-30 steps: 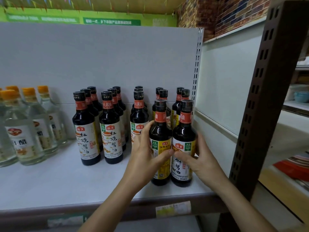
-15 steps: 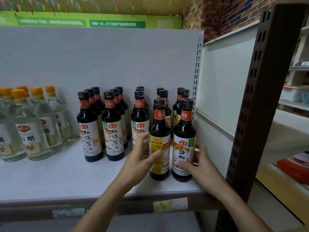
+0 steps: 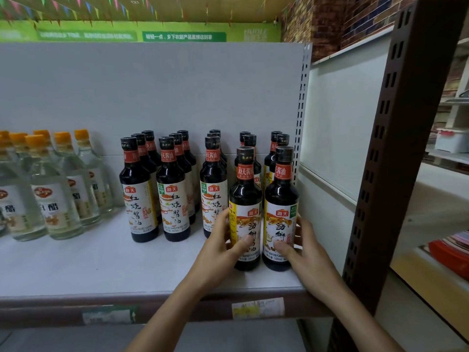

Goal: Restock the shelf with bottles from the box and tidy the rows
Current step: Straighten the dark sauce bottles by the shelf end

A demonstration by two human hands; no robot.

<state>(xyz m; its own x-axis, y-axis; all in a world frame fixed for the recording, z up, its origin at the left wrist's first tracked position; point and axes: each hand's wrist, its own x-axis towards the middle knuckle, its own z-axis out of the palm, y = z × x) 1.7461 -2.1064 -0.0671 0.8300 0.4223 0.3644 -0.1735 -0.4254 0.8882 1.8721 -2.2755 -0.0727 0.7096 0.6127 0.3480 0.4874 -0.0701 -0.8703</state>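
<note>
Bottle [image 3: 245, 189] gripped by left hand [image 3: 220, 252], neighbour bottle [image 3: 280, 196] by right hand [image 3: 307, 255]

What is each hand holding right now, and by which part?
Left hand grips the left front bottle at its lower label; right hand grips the right front bottle likewise.

Brick wall [image 3: 360, 19], green banner [image 3: 184, 36]

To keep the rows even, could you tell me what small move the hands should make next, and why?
Probably slide both back: the left hand and right hand grip two seafood-sauce bottles standing nearer the shelf edge than neighbouring bottles.
</note>
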